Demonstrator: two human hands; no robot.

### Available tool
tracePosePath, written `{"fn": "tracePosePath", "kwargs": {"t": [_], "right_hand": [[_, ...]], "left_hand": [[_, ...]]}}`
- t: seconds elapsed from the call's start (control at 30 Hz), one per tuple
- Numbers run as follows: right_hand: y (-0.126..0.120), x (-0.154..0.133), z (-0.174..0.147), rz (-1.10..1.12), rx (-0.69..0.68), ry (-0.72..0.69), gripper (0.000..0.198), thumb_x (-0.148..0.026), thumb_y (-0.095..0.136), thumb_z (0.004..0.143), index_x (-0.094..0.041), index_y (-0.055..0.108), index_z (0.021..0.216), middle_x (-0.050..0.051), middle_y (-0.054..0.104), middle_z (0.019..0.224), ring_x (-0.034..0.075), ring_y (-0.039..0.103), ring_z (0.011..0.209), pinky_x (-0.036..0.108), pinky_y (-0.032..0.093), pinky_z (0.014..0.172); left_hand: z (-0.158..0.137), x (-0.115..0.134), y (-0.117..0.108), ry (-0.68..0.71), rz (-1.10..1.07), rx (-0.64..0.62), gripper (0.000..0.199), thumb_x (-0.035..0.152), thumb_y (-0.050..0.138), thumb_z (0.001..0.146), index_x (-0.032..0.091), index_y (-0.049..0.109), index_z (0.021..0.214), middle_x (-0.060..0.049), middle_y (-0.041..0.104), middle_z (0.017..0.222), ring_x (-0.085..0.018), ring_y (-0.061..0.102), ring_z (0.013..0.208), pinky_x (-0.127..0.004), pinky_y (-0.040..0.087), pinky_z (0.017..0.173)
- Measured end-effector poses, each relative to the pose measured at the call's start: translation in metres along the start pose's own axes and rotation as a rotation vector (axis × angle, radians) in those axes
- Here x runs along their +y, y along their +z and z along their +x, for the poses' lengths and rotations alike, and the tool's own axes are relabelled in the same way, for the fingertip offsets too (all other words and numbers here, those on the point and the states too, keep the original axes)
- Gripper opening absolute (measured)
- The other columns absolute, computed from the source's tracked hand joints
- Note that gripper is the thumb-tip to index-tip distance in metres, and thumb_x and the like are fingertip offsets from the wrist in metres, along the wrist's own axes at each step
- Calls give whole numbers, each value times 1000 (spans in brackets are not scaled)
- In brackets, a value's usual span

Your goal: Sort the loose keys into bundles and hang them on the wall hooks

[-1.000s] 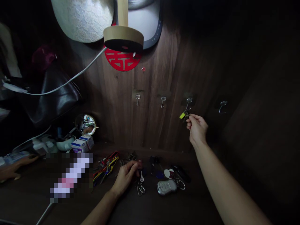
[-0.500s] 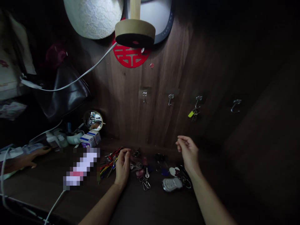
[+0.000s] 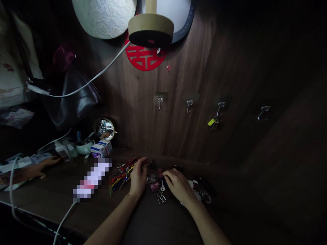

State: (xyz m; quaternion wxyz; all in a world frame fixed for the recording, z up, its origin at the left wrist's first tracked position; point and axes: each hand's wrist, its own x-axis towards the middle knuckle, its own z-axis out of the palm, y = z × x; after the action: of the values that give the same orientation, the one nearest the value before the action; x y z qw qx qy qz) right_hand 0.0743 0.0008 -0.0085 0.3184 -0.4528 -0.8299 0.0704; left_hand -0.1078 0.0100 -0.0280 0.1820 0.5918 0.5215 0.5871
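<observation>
Head view: silver key (image 3: 162, 186) on shelf (image 3: 153, 221) btwn L hand (image 3: 138, 178) & nearer R hand (image 3: 178, 185), just nearside of R fingertips, long axis approx. near-far, with fingers curled, can't tell if pinching.

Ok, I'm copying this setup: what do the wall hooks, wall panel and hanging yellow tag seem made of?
Wall hooks: probably metal, polished, judging by silvery glints. Wall panel: wood or wood-look laminate, dark, low sheen, with streaky grain. Yellow tag: perhaps plastic, given its flat, vivid colour; too small to be sure.
</observation>
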Motion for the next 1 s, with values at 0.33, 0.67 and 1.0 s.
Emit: {"fn": "tracePosePath", "kwargs": {"t": [0.33, 0.67, 1.0], "right_hand": [[5, 6, -2, -109, -44, -48, 20, -13, 46, 85, -25, 62, 84, 0, 66, 80, 18, 57, 81, 31, 40, 75], [4, 3, -4, -132, -60, -12, 19, -14, 46, 85, -25, 61, 83, 0, 66, 82, 19, 57, 83, 33, 39, 76], [-6, -3, 2, 6, 102, 74, 24, -13, 43, 85, -26, 60, 97, 1, 68, 95, 20, 60, 89, 36, 42, 82]], "left_hand": [[9, 2, 6, 285, 461, -270, 37, 10, 45, 80, 24, 58, 112, -6, 59, 111, -23, 49, 104, -40, 40, 91], [15, 9, 14, 236, 705, -341, 15, 19, 47, 84, 21, 62, 87, -6, 61, 90, -22, 53, 85, -34, 39, 74], [9, 18, 14, -39, -31, 11, 19, 36, 54, 78, 18, 59, 75, -3, 62, 74, -19, 57, 75, -31, 44, 71]]}}
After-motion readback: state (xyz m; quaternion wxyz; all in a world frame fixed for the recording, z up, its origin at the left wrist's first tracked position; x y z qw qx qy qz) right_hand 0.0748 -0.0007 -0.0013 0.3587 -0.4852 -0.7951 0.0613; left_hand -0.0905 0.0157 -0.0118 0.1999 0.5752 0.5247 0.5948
